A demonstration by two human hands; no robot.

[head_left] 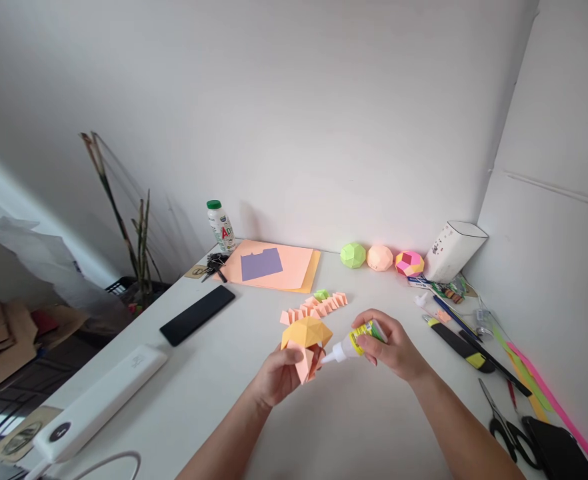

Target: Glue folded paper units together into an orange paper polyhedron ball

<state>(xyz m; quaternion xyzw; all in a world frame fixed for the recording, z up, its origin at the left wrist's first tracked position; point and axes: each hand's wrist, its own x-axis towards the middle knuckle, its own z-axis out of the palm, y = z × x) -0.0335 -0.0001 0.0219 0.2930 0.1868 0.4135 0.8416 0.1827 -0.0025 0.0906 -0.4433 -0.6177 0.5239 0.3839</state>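
My left hand [280, 377] is closed around a partly built faceted paper ball [308, 331], yellow-orange on top and peach below. In my right hand [391, 347] is a glue bottle [357, 341] with a yellow-green label, tipped toward the left. Its white nozzle points at the ball's lower right side; whether the tip touches the paper I cannot tell. Just beyond the ball lie rows of small folded peach paper pieces [324, 305], with a green folded piece [321, 294] among them.
Green [353, 255], peach [379, 258] and pink faceted balls [409, 263] line the wall. Paper sheets [294, 263], a bottle [221, 227] and a black phone [197, 315] are left, beside a white power strip [104, 400]. A cutter [459, 343] and scissors [507, 427] lie right.
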